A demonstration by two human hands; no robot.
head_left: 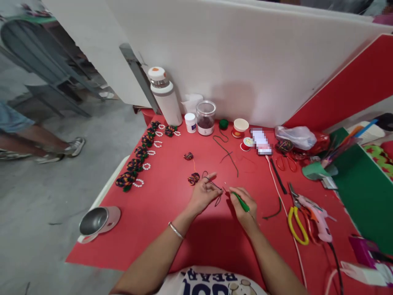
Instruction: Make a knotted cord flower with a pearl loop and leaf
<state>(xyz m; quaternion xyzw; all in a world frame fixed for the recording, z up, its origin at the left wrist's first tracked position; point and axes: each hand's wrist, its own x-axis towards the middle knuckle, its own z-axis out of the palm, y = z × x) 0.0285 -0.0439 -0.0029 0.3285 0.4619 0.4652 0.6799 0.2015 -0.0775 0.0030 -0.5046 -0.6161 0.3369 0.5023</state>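
Note:
My right hand (246,209) is closed around a crochet hook with a green handle (241,201), its thin tip pointing left. A dark yarn strand (218,200) is pinched between the thumb and fingers of my left hand (203,191), and some of it passes over the raised fingers. The two hands are close together, with the hook tip just beside the left fingertips. Left of the yarn lies a small multicoloured wound yarn bundle (193,179). A second, smaller bundle (188,156) sits above it, joined by an orange thread.
Several dark yarn pieces with white bead loops (141,152) line the left side, near a steel mug (101,223). A bottle (167,102), clear jar (205,119) and phone (261,141) stand or lie behind. Yellow-handled scissors (297,225) and a pink glue gun (317,217) lie right.

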